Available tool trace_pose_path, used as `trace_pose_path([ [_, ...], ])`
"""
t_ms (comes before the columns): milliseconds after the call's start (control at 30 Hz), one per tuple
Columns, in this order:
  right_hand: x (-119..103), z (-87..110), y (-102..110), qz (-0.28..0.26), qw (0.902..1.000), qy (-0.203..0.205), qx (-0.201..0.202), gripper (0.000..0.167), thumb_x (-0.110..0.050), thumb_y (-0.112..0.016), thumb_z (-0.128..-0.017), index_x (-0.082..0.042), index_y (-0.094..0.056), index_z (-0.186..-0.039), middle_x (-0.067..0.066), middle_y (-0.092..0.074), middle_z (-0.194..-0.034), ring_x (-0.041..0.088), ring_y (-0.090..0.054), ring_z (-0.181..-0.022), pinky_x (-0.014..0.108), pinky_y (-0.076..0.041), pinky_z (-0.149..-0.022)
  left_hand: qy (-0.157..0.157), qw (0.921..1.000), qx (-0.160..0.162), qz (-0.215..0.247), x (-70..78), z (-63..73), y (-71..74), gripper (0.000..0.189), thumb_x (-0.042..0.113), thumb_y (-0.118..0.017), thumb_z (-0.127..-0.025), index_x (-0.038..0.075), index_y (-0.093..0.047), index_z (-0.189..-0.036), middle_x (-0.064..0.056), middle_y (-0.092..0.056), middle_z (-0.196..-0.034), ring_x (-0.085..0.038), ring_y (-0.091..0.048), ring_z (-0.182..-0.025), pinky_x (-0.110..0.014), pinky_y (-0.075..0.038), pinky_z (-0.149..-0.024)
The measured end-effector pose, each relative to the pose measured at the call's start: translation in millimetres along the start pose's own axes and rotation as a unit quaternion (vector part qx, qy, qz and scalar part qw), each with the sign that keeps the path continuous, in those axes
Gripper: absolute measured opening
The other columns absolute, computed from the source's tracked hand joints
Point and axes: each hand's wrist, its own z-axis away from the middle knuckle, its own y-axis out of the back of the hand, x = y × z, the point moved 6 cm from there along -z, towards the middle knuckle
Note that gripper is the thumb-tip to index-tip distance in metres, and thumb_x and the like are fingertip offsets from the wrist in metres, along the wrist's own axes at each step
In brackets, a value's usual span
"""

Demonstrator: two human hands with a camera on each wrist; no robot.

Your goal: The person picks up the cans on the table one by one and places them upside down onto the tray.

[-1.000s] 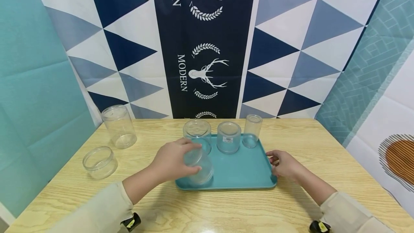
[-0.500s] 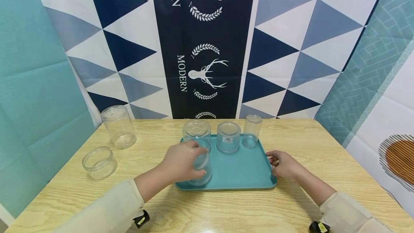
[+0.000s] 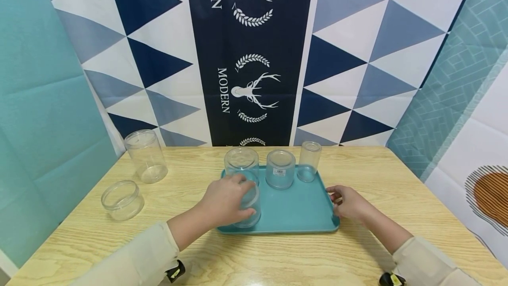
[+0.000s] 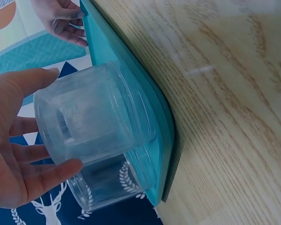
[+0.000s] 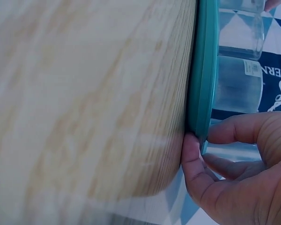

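In the head view my left hand (image 3: 228,200) holds a clear plastic jar (image 3: 251,206) at the front left of the teal tray (image 3: 297,211). The left wrist view has the jar (image 4: 89,112) standing mouth down on the tray, its base end between thumb and fingers of my left hand (image 4: 18,136). My right hand (image 3: 349,202) pinches the tray's right edge; the right wrist view shows that hand (image 5: 243,164) with fingertips at the tray rim (image 5: 203,93). Along the tray's back stand a wide jar (image 3: 241,158), a shorter labelled jar (image 3: 281,169) and a slim tall one (image 3: 310,160).
On the wooden table (image 3: 278,259), left of the tray, stand a tall clear jar (image 3: 146,156) and a low clear jar (image 3: 123,200). A patterned cloth (image 3: 254,56) hangs behind the table's back edge.
My left hand has moved right with the jar, which was tilted and now stands upright on the tray. The right hand has stayed at the tray's edge.
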Motion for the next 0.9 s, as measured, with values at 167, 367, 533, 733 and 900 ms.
trace_pose_path([
  [167, -0.8, 0.9, -1.1, 0.017, 0.9998, 0.009, -0.001, 0.064, 0.021, -0.056, -0.072, 0.02, -0.039, -0.134, 0.022, -0.052, -0.104, 0.027, -0.052, -0.085, 0.036, -0.052, -0.061, 0.004, 0.9998, -0.01, 0.017, -1.2, 2.4, -2.3, 0.065, 0.056, -0.073, -0.08, 0.014, -0.061, -0.128, -0.012, -0.056, -0.13, -0.031, -0.058, -0.114, -0.045, -0.057, -0.073],
  [367, -2.2, 1.0, -1.7, 0.053, 0.9985, 0.012, 0.002, 0.063, 0.02, -0.06, -0.073, 0.02, -0.041, -0.133, 0.024, -0.055, -0.108, 0.031, -0.057, -0.092, 0.037, -0.056, -0.065, 0.014, 0.9992, -0.013, 0.035, -4.5, 6.7, -1.2, 0.073, 0.057, -0.075, -0.078, 0.009, -0.058, -0.13, -0.016, -0.051, -0.136, -0.033, -0.051, -0.122, -0.047, -0.056, -0.078],
  [533, -4.5, 2.8, -1.3, 0.075, 0.997, 0.018, 0.004, 0.061, 0.018, -0.062, -0.074, 0.02, -0.042, -0.132, 0.028, -0.056, -0.112, 0.037, -0.059, -0.098, 0.038, -0.057, -0.068, 0.021, 0.9985, 0.003, 0.05, -9.5, 10.9, 3.3, 0.078, 0.055, -0.078, -0.076, 0.004, -0.057, -0.131, -0.016, -0.05, -0.136, -0.035, -0.051, -0.121, -0.046, -0.055, -0.082],
  [733, -10.6, 6.5, -1.0, 0.109, 0.9934, 0.035, 0.012, 0.059, 0.012, -0.069, -0.077, 0.021, -0.044, -0.13, 0.031, -0.056, -0.115, 0.038, -0.061, -0.097, 0.04, -0.058, -0.07, 0.027, 0.9958, 0.022, 0.085, -14.4, 17.0, 7.1, 0.079, 0.049, -0.084, -0.072, 0.001, -0.057, -0.13, -0.015, -0.052, -0.133, -0.034, -0.051, -0.12, -0.044, -0.053, -0.088],
  [900, -16.1, 12.0, 0.2, 0.145, 0.9872, 0.056, 0.034, 0.059, 0.005, -0.072, -0.078, 0.02, -0.046, -0.129, 0.035, -0.054, -0.12, 0.044, -0.061, -0.099, 0.044, -0.058, -0.073, 0.029, 0.9943, 0.026, 0.099, -17.9, 22.1, 7.7, 0.078, 0.043, -0.087, -0.071, 0.001, -0.057, -0.13, -0.014, -0.053, -0.131, -0.031, -0.052, -0.118, -0.041, -0.051, -0.094],
])
